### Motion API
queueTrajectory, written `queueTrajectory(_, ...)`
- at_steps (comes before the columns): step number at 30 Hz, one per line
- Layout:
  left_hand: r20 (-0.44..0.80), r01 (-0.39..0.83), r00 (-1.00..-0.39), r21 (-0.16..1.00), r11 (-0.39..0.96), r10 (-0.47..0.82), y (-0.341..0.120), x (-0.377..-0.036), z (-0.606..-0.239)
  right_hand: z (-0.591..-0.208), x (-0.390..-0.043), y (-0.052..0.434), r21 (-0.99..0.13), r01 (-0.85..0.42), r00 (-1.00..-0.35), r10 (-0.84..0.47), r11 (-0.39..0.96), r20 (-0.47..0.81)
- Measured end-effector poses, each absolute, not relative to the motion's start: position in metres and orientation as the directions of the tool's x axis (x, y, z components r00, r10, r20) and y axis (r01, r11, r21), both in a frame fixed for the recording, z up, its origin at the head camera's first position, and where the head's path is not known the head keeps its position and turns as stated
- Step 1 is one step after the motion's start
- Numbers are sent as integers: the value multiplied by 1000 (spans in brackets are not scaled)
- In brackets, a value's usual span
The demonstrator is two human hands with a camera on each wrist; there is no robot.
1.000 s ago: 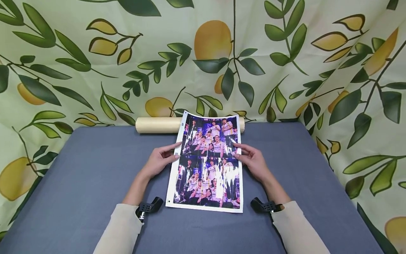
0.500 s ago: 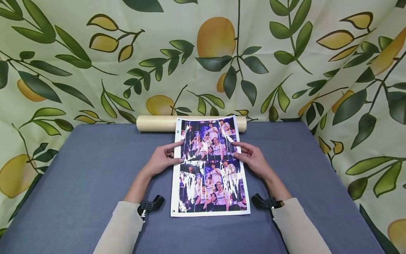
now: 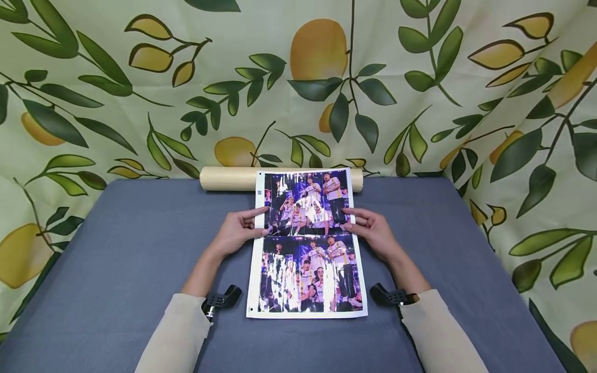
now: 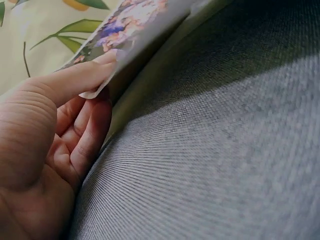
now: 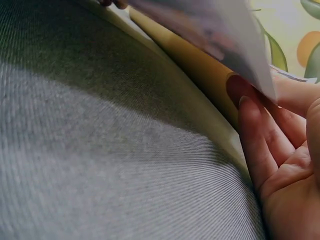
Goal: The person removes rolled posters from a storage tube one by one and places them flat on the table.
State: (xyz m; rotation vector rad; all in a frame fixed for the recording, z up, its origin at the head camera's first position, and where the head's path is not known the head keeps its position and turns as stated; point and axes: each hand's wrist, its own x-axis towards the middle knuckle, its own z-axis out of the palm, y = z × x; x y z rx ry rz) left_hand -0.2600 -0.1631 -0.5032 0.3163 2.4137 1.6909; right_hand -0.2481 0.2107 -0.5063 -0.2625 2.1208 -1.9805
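Observation:
Both hands hold a glossy printed photo sheet (image 3: 303, 235) with a white border, raised above the table and bearing two group pictures one over the other. My left hand (image 3: 235, 233) pinches the sheet's left edge, thumb on the printed face and fingers behind. On the opposite edge, my right hand (image 3: 373, 234) pinches in the same way at about the same height. In the left wrist view the thumb lies over the sheet's edge (image 4: 135, 30), other fingers curled beneath. From the right wrist view, fingers show behind the sheet (image 5: 220, 35).
A pale cream roll (image 3: 228, 179) lies across the back of the blue-grey cloth-covered table (image 3: 154, 248), partly hidden by the sheet's top. Behind it hangs a curtain (image 3: 261, 31) printed with leaves and fruit. A black camera mount (image 3: 223, 299) sits on each wrist.
The sheet has tilted in both hands: its bowed top edge now looks straighter, its lower end lies slightly lower in view, and the glare has shifted. The hands have hardly moved.

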Motion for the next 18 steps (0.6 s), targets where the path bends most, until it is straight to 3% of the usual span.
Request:
queueTrajectory(12, -18, 63, -972, 940, 334, 234, -162, -259, -501, -507, -249, 209, -998, 65, -961, -270, 2, -63)
queueTrajectory(18, -9, 61, -965, 963, 261, 262, -162, -258, -501, -505, -247, 208, -998, 64, -963, -263, -5, -60)
